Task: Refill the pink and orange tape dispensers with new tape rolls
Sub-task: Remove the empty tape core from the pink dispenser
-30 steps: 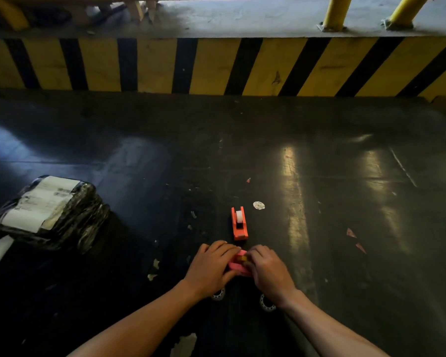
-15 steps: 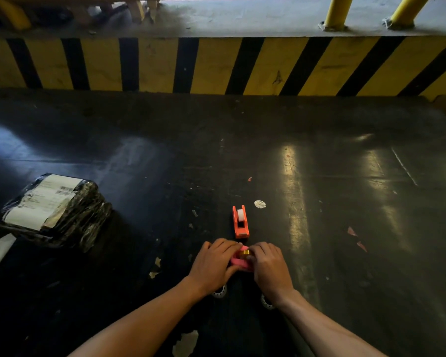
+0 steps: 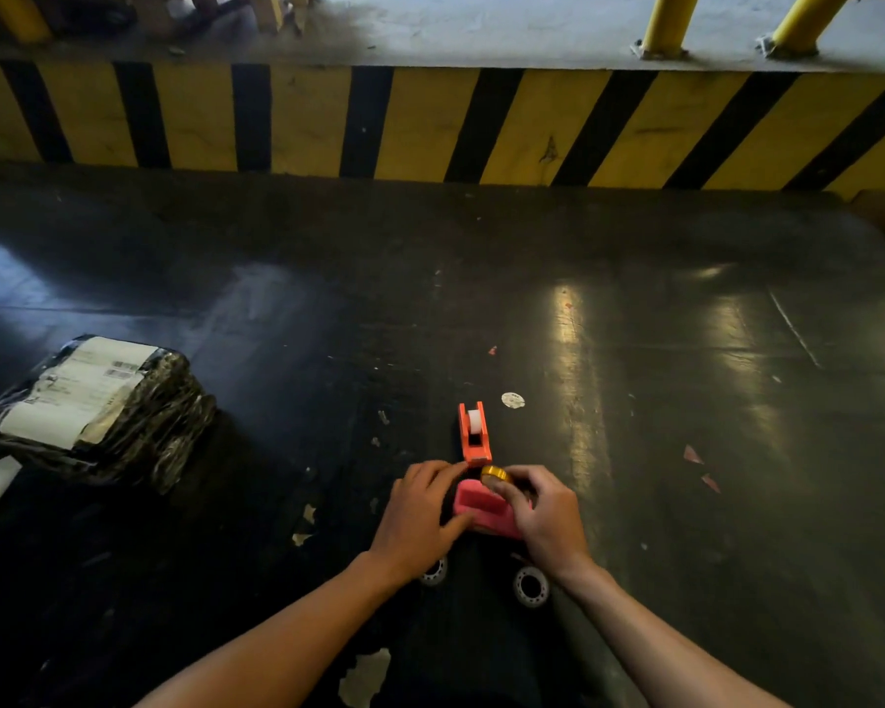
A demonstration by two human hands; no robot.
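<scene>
The pink tape dispenser (image 3: 484, 511) lies on the dark floor between my hands. My left hand (image 3: 422, 516) grips its left side. My right hand (image 3: 545, 518) pinches a small yellow tape roll (image 3: 495, 474) just above the dispenser's far end. Just beyond stands the orange tape dispenser (image 3: 473, 439), with a white roll in its far end. Two clear tape rolls lie near my wrists: one (image 3: 531, 586) by the right wrist, the other (image 3: 434, 572) half hidden under the left.
A plastic-wrapped parcel (image 3: 98, 406) with white labels sits at the left. A yellow-and-black striped curb (image 3: 430, 125) runs across the back, with yellow posts (image 3: 670, 23) above it. A white round scrap (image 3: 513, 400) and small paper scraps lie on the floor.
The yellow roll, earlier tucked between my fingers on the pink dispenser, now shows above its far end in my right hand. More of the pink dispenser is uncovered.
</scene>
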